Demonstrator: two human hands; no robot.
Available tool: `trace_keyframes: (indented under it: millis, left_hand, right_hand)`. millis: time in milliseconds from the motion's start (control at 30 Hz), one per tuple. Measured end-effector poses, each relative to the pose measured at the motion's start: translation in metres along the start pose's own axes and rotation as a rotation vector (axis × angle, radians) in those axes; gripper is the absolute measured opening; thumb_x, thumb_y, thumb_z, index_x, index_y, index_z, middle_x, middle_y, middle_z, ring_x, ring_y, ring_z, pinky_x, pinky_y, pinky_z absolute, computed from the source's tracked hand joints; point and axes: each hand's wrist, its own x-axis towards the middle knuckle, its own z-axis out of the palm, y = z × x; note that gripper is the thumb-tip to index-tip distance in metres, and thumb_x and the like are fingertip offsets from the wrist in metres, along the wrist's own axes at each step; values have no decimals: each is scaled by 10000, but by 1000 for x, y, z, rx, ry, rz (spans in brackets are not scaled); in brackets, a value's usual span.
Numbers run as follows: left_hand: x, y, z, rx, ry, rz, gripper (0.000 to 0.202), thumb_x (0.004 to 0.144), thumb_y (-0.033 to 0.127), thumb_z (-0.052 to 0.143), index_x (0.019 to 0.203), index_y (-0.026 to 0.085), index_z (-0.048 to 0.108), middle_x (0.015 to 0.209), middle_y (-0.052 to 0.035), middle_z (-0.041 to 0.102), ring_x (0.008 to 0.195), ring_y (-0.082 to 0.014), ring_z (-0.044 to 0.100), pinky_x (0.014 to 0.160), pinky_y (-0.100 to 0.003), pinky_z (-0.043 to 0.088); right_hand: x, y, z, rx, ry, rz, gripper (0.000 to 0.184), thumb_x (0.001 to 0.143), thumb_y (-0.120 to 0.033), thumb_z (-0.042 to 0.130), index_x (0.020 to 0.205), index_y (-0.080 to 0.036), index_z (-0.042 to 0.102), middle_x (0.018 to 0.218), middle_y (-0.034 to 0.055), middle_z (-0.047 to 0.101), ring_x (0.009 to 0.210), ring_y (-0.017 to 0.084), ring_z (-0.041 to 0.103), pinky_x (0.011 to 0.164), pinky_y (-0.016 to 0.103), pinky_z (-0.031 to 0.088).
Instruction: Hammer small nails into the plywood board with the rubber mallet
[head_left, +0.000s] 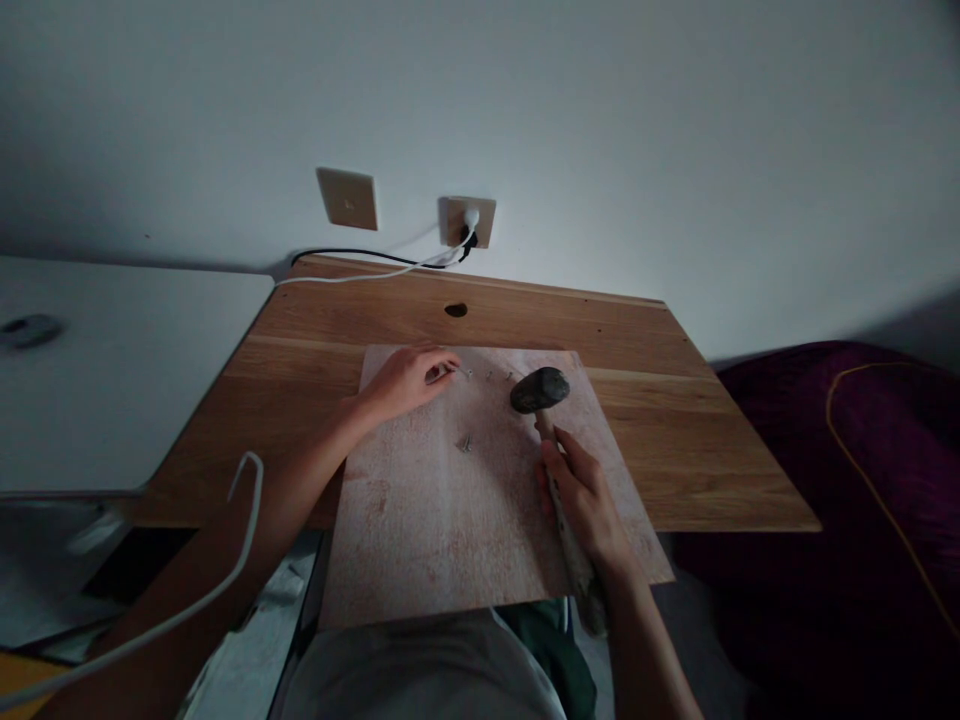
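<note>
A mallet with a black head [540, 390] and a worn handle is in my right hand [581, 490], fingers wrapped round the upper handle. The head is held just above the board's far right part. My left hand [412, 380] pinches a small pale nail [454, 370] at the far side of the board; the fingertips partly hide it. To the right of those fingertips, several small nails [489, 376] stand in a row on the pale, reddish-grained board [420, 520]. A little heap of loose nails [465, 443] lies near the board's middle.
Beneath the board is a wooden desk [690, 430] with a cable hole [456, 310]. Cables [360, 278] run from a wall socket [480, 215]. A white cabinet top [135, 380] adjoins at left. A white cord [251, 520] hangs in front of my left arm. Purple fabric [795, 450] lies at right.
</note>
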Motion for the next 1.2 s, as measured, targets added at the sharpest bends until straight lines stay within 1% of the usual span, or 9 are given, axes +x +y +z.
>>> trace_keyframes:
  millis: [200,433,533,600,700,767,900,1067,1200]
  left_hand:
    - [1,-4,0,-25,7,10,27,978,184,753,995,197,770,924,-25,757,821,-161,709,796,-291,543]
    - [2,-6,-2,-69,-25,30,104,1004,182,693,1029,203,792,981,-46,777,840,-157,708,830,-300,560]
    - [1,-6,-1,-77,0,-17,120,977,256,768,1085,203,770,1012,-46,772,848,-159,702,814,-299,556]
    - [2,-7,0,-71,38,-46,142,949,293,823,1034,200,757,982,-36,753,843,-158,692,789,-290,539]
    - [3,-9,1,-64,43,-50,84,952,242,808,920,193,747,903,-17,718,801,-148,672,761,-281,513]
    - [3,-10,1,-64,17,-36,52,962,192,773,914,191,755,893,-17,719,792,-148,672,765,-285,510]
    - [3,-9,1,-37,-10,-15,48,983,174,726,957,186,765,930,-40,733,830,-163,687,797,-303,525]
    - [3,-9,1,-19,0,-42,72,954,237,797,981,183,757,979,-58,745,844,-181,694,790,-314,531]
    - [2,-10,1,-57,-23,-28,78,998,163,704,949,194,756,979,-59,758,928,-207,720,856,-342,541]
  right_hand:
    - [-1,-6,2,-12,12,-4,560,911,-804,705,871,-256,596,606,-39,569,409,124,480,354,260,361]
    - [-1,-8,2,-17,-1,0,541,921,-789,696,913,-260,581,602,-56,549,391,123,475,337,256,372]
    - [0,-7,1,-11,0,0,534,911,-785,708,883,-267,580,606,-55,542,399,125,481,339,258,377]
    - [0,-7,1,-5,-4,10,526,905,-775,719,871,-268,582,613,-52,545,404,127,484,340,259,375]
    - [-1,-10,1,-10,-9,22,511,898,-755,730,906,-260,602,632,-44,564,414,129,493,345,258,378]
    - [-2,-14,2,-18,-1,10,498,908,-736,722,964,-250,627,644,-45,570,414,125,489,348,256,378]
    - [0,-25,11,-12,1,3,483,931,-703,684,1049,-237,648,652,-57,561,418,117,483,351,246,394]
    - [12,-44,28,-29,-102,-42,451,942,-665,659,1048,-228,626,645,-83,552,391,93,478,331,214,358]
    - [22,-53,44,-24,-155,-83,422,962,-619,653,1120,-228,638,629,-92,551,380,91,477,318,208,338]
